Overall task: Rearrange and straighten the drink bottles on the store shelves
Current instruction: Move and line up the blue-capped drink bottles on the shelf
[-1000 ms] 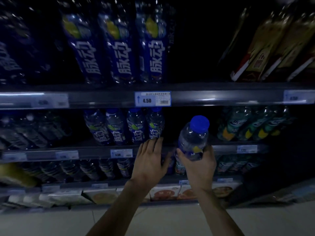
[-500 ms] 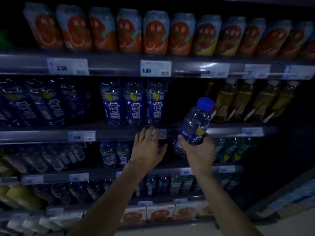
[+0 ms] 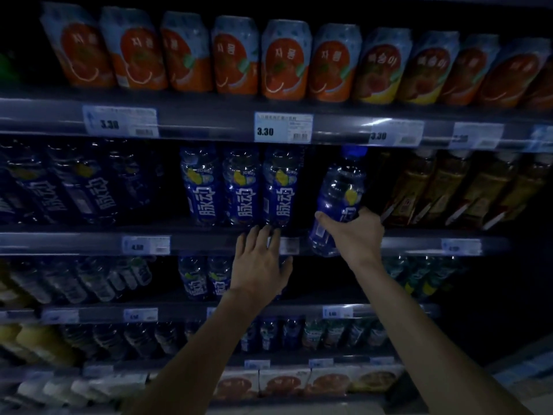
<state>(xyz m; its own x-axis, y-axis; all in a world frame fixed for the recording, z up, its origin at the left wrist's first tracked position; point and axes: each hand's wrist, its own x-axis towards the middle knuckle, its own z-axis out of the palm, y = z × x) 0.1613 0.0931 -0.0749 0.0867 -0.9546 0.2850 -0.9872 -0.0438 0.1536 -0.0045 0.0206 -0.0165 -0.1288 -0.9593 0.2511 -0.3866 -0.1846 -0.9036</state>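
My right hand [image 3: 356,235] grips the blue-capped bottle [image 3: 339,199] low, tilted cap-up, just right of the three-bottle row [image 3: 242,187], over the shelf's front edge [image 3: 209,242]; left hand [image 3: 257,259] hovers spread, empty.

Two bare forearms in view, no sleeves visible up to frame edge. Left hand [image 3: 259,259]: no ring, watch or glove seen; fingers [image 3: 254,235] slim, nails short. Right hand [image 3: 356,232]: also bare, no jewellery, wrist plain. Light is dim, so finer marks can't be made out.
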